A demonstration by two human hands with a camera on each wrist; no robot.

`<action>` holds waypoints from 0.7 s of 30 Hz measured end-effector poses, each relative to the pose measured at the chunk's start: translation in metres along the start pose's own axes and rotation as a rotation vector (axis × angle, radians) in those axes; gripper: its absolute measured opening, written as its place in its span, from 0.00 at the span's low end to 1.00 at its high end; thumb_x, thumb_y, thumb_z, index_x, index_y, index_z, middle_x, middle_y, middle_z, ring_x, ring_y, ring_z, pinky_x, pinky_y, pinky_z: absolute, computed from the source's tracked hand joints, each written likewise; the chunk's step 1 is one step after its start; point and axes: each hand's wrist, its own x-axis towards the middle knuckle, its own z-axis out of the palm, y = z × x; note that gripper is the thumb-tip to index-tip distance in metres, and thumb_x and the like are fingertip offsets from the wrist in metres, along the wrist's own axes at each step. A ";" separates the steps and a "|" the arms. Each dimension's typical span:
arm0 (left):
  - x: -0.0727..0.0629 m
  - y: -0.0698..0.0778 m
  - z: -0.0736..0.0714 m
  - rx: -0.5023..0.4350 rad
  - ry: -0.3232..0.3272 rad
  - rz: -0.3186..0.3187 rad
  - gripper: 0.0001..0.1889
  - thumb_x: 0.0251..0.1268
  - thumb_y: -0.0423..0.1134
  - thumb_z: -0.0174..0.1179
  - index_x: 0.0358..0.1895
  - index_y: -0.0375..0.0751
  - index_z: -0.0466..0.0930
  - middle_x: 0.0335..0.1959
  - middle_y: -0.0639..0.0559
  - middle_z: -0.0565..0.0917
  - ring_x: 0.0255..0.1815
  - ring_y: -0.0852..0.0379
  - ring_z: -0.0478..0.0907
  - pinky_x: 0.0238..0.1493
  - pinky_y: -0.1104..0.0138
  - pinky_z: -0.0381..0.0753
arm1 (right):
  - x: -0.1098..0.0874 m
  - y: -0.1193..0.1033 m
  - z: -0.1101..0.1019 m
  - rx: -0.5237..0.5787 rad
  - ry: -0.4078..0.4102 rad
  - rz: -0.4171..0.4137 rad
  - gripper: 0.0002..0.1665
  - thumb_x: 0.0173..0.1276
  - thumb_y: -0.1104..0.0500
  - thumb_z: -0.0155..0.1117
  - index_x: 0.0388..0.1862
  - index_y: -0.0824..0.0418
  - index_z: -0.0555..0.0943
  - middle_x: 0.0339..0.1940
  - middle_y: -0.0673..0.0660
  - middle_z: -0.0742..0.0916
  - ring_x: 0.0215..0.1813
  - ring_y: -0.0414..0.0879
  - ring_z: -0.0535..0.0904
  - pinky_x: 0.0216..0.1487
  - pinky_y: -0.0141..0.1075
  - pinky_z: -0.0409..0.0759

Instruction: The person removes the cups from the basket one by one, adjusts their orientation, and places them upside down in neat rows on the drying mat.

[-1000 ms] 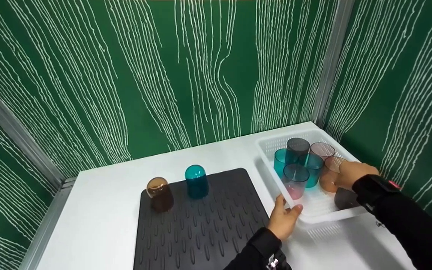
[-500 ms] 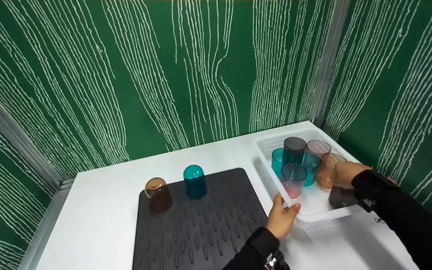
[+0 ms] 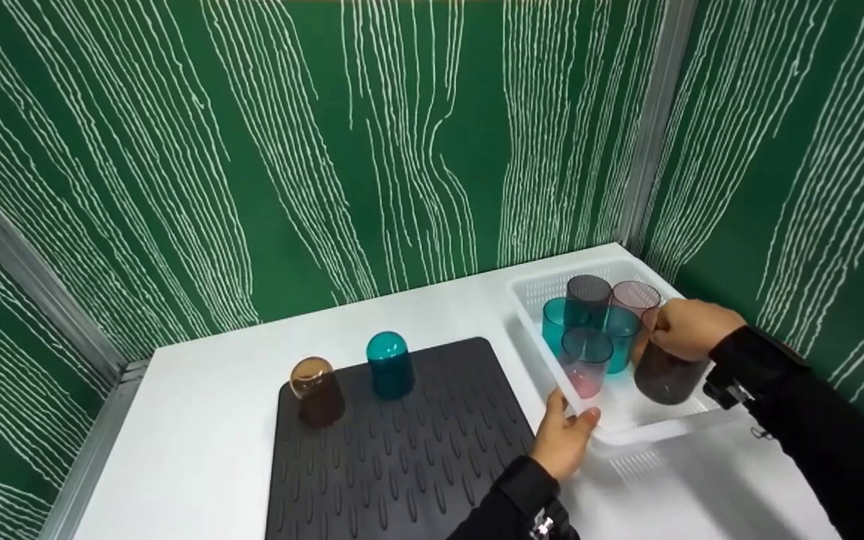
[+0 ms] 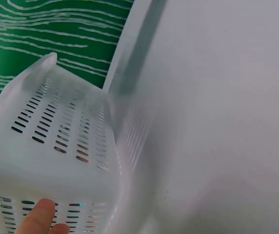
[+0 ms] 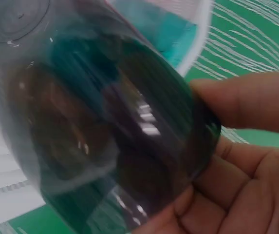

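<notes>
A dark grey see-through cup [image 3: 668, 375] hangs low over the near right part of the white basket [image 3: 646, 433]. My right hand [image 3: 691, 330] pinches it near the rim, and its rounded bottom points down. In the right wrist view the cup [image 5: 100, 112] fills much of the frame, with thumb and fingers at its rim. My left hand [image 3: 565, 442] grips the basket's near left corner, thumb on the rim. Left fingers [image 4: 39, 217] press the slotted outer wall in the left wrist view. Inside the basket stand a teal cup [image 3: 622, 341], a pinkish cup [image 3: 586, 367] and several others.
A dark ridged mat [image 3: 394, 450] lies left of the basket on the white table [image 3: 192, 420]. An amber cup [image 3: 317, 394] and a teal cup [image 3: 390, 367] stand upside down along its far edge. Green walls [image 3: 289, 150] enclose the back and sides.
My right hand has risen and shifted slightly left with the dark grey cup, which has come up from the basket's near right corner. My left hand stays on the basket.
</notes>
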 end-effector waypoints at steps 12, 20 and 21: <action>0.002 -0.005 0.002 -0.063 0.009 0.043 0.25 0.83 0.28 0.57 0.75 0.21 0.63 0.78 0.19 0.72 0.69 0.32 0.86 0.69 0.57 0.87 | -0.024 -0.044 0.004 0.186 0.280 -0.098 0.11 0.80 0.62 0.66 0.38 0.68 0.85 0.29 0.59 0.89 0.32 0.47 0.82 0.34 0.40 0.76; 0.001 -0.006 -0.005 -0.077 0.025 -0.018 0.35 0.80 0.33 0.60 0.80 0.15 0.59 0.82 0.13 0.64 0.78 0.20 0.75 0.77 0.41 0.83 | -0.034 -0.070 0.028 0.487 0.425 -0.131 0.08 0.81 0.66 0.68 0.40 0.70 0.84 0.25 0.51 0.82 0.25 0.33 0.71 0.27 0.30 0.71; 0.000 -0.005 -0.006 -0.092 0.038 -0.037 0.37 0.78 0.34 0.61 0.81 0.15 0.59 0.83 0.13 0.63 0.80 0.19 0.73 0.78 0.39 0.82 | -0.035 -0.073 0.032 0.520 0.461 -0.139 0.07 0.80 0.66 0.69 0.39 0.70 0.85 0.24 0.50 0.81 0.24 0.33 0.69 0.26 0.29 0.69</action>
